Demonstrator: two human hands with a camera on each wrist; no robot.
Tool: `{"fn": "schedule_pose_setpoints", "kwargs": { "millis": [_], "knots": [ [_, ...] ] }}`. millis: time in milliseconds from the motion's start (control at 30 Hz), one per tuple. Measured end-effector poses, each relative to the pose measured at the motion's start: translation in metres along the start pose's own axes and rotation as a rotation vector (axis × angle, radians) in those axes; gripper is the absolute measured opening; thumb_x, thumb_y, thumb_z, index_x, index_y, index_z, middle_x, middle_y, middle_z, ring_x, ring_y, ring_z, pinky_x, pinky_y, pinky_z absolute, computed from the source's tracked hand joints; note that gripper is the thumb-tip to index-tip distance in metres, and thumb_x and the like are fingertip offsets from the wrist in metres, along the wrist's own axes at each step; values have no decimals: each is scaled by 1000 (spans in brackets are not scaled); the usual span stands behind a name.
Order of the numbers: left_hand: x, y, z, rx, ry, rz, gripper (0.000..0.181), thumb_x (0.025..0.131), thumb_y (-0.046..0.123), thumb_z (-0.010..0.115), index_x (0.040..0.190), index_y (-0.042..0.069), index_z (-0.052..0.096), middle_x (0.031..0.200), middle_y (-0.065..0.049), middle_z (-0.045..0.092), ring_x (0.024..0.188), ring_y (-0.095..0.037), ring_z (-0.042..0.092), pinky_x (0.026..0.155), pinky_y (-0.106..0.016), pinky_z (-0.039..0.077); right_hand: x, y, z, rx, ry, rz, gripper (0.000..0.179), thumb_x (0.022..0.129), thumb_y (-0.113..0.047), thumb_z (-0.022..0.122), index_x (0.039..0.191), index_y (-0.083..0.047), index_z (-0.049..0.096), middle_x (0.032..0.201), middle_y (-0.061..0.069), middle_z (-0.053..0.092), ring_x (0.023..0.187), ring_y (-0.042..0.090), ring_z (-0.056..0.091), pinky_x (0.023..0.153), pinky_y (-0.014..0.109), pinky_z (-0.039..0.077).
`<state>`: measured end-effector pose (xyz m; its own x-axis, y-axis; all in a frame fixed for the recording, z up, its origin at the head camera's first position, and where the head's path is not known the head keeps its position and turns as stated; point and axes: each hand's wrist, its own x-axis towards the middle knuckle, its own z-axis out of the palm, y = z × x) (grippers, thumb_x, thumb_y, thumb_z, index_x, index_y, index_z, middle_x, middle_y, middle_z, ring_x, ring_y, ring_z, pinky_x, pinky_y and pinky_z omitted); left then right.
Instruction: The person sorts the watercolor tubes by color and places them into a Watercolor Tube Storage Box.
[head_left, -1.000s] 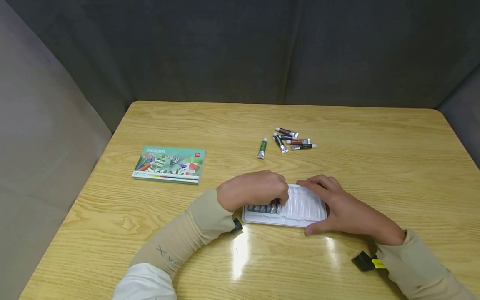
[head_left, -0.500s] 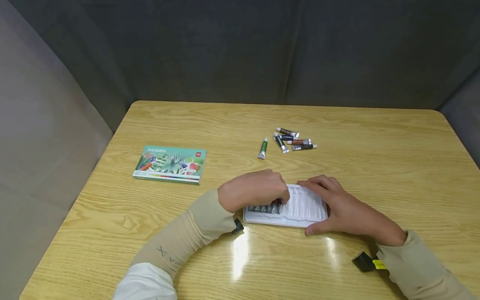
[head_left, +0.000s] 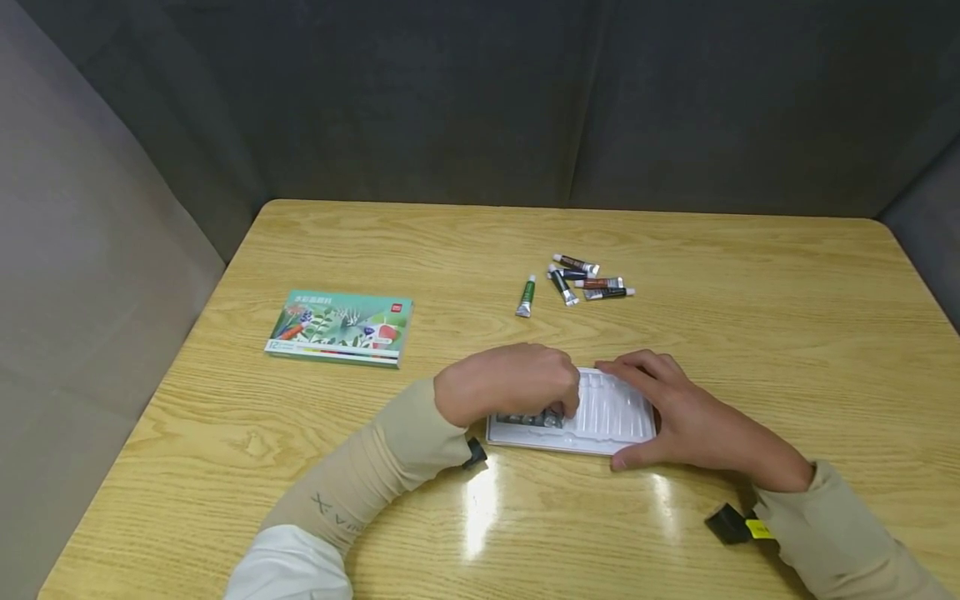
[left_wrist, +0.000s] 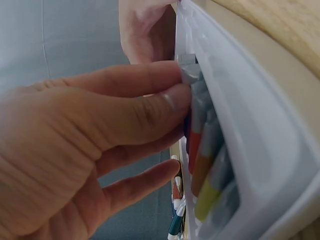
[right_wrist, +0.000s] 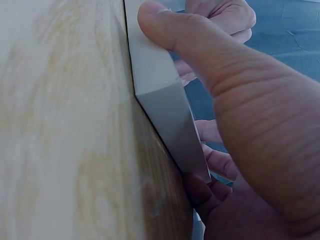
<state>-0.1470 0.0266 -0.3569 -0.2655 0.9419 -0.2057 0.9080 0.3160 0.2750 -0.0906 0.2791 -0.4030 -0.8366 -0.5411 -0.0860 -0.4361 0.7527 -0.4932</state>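
In the head view, my left hand [head_left: 513,383] is over the left half of a white plastic tray [head_left: 615,412]. The left wrist view has its thumb and forefinger pinching the silver end of a paint tube [left_wrist: 189,74]; most of that tube is hidden behind the fingers. Beside it lie a red paint tube [left_wrist: 195,145], an orange-brown paint tube [left_wrist: 202,170] and a yellow paint tube [left_wrist: 207,200] in the tray's slots. My right hand [head_left: 686,421] grips the tray's right end, thumb on the near side, fingers on the far side. Bare slots show in the tray's right half.
A green paint tube [head_left: 527,297] lies behind the tray. To its right is a loose cluster of several tubes, including a brown tube [head_left: 576,265] and a red-brown tube [head_left: 600,283]. A green printed paint box [head_left: 337,329] lies at the left on the wooden table [head_left: 225,467].
The left hand has shifted very slightly over the tubes, and their silver ends are covered a little differently. The right hand, tray, box and loose tubes stay in place.
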Motion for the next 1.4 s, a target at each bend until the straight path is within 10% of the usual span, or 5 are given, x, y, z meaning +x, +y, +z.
{"fn": "schedule_pose_setpoints", "kwargs": {
  "millis": [400,1400],
  "knots": [
    [-1,-4,-3,-44,-24,-48,19,102,15,65,111,18,81,113,6,78,104,-7,70,95,-23,56,1,-1,-2,3,-9,-2,108,67,-71,85,154,-20,46,148,5,45,134,26,41,105,54,47],
    [-5,-1,-6,60,30,-43,25,105,14,58,88,20,76,80,9,65,71,-8,50,71,-26,50,0,-1,0,24,-27,30,109,66,-75,83,155,-23,45,149,4,44,137,27,39,108,57,46]
  ]
}}
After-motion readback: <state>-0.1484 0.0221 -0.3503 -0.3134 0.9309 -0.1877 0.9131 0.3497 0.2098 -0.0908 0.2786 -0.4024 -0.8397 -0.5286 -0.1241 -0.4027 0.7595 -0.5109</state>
